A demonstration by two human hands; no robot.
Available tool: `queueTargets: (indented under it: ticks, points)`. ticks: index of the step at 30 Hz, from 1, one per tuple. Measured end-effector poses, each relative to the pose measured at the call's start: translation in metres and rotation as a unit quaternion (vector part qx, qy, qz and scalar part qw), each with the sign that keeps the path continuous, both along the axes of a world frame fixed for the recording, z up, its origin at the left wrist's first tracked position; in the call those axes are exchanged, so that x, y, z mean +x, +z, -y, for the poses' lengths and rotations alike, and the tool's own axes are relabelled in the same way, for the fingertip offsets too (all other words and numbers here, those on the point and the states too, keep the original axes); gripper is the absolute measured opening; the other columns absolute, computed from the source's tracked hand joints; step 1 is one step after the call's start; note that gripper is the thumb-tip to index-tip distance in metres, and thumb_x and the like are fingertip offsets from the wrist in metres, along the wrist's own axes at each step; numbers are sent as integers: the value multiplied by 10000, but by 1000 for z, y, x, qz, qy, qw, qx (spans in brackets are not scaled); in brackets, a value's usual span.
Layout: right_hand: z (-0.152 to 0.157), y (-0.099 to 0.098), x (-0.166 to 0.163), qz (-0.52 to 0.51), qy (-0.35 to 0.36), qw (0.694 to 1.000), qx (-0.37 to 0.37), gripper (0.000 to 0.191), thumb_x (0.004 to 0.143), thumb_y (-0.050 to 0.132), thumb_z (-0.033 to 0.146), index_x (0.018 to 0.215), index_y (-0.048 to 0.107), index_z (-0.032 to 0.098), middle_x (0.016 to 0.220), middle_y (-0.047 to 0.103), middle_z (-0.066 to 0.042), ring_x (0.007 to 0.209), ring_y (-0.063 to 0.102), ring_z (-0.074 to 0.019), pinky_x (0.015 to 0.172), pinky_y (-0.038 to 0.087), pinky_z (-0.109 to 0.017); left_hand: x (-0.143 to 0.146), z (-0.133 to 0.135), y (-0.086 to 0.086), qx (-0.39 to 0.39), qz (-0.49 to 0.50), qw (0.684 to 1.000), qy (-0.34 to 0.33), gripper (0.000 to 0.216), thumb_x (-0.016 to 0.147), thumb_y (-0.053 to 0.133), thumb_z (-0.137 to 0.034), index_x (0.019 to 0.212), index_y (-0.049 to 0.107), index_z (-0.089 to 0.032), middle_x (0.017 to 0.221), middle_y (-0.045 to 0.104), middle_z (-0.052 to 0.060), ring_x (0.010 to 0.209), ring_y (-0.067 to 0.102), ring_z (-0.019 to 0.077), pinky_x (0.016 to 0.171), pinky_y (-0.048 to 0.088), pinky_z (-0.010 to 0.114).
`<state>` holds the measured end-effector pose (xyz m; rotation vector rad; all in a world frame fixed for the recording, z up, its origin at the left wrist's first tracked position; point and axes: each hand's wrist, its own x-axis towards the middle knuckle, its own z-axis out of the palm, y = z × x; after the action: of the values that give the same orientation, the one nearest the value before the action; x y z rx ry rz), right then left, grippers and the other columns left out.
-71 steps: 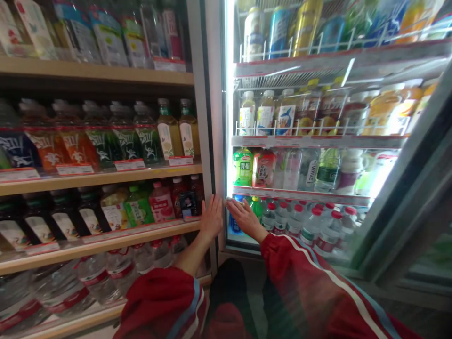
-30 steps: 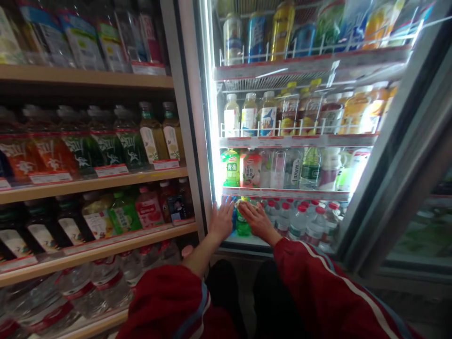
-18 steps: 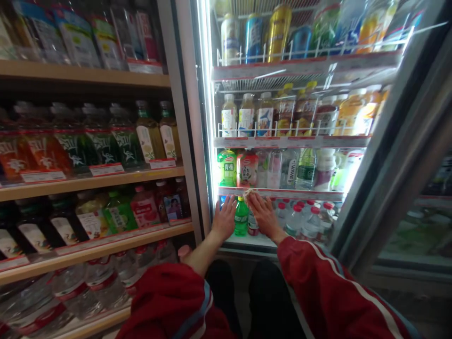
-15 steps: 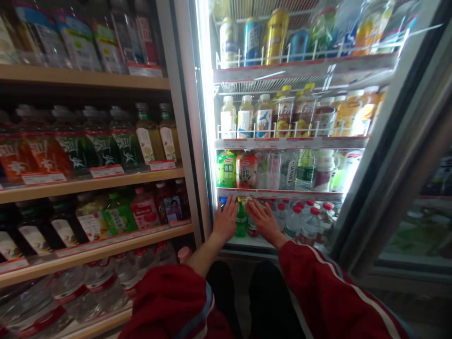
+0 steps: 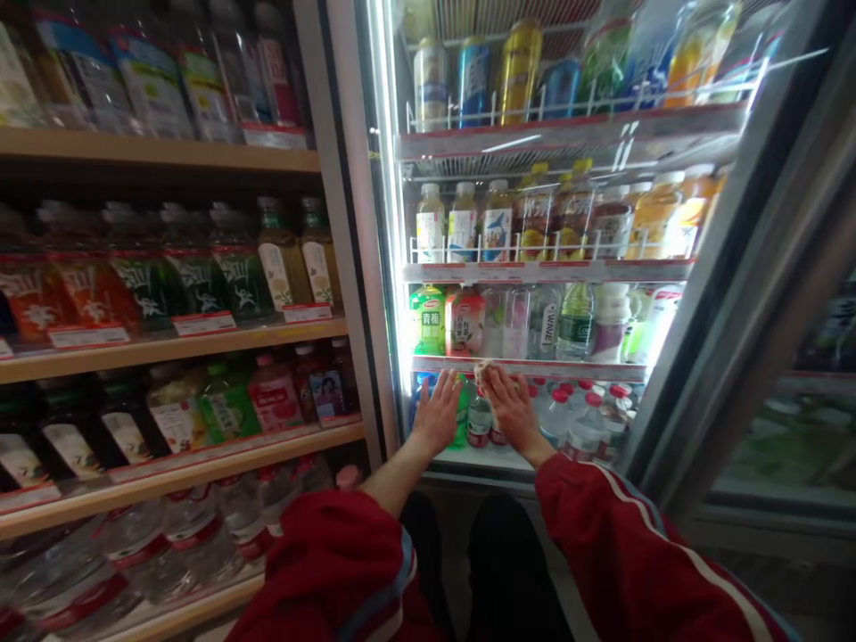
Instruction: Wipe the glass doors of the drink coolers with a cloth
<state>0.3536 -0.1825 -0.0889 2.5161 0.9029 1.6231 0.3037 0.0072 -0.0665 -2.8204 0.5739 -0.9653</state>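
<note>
At the front left corner of the cooler's bottom shelf [image 5: 468, 459], the left hand [image 5: 438, 412] lies spread flat against a green bottle [image 5: 461, 419] — likely bracing it upright — while the right hand [image 5: 514, 408], beside a red-labelled bottle [image 5: 479, 421], pinches a pale wad [image 5: 482, 368] in its fingertips

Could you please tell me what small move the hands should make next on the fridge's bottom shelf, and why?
Probably curl the left hand around the green bottle. That bottle stands between both hands, the left hand lies open against it, and the right hand rests on the red-capped bottles beside it.
</note>
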Motion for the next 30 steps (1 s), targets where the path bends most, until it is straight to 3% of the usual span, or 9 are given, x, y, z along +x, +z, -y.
queueTargets:
  ticks: [7, 14, 22, 30]
  points:
    - [0, 21, 6, 12, -30, 999, 17, 532, 873, 411, 99, 1400, 424, 172, 1439, 455, -119, 1388, 308, -236, 1151, 101, -498, -2, 0, 8, 5, -10, 1000, 8, 616, 798, 435, -122, 1410, 364, -124, 1532, 268, 146, 1429, 205, 280, 1128, 180, 573]
    - [9, -6, -5, 2, -6, 999, -39, 510, 841, 455, 108, 1342, 501, 191, 1411, 491, -110, 1351, 365, -252, 1150, 113, -501, -3, 8, 9, 5, -12, 1000, 0, 578, 829, 414, -139, 1406, 378, -131, 1526, 285, 142, 1425, 223, 274, 1128, 196, 563]
    - [31, 27, 6, 2, -64, 992, 104, 505, 861, 450, 151, 1366, 463, 149, 1467, 400, -160, 1381, 312, -260, 1134, 116, -520, 1, 22, 14, 30, -21, 999, -6, 591, 833, 434, -145, 1418, 352, -123, 1543, 231, 147, 1437, 175, 281, 1126, 189, 581]
    - [38, -5, -4, -18, -23, 999, 18, 520, 847, 443, 111, 1359, 477, 190, 1433, 459, -132, 1377, 322, -235, 1145, 106, -485, 6, 41, 26, 52, 12, 998, -36, 563, 848, 407, -137, 1409, 363, -123, 1537, 254, 150, 1433, 190, 278, 1121, 212, 571]
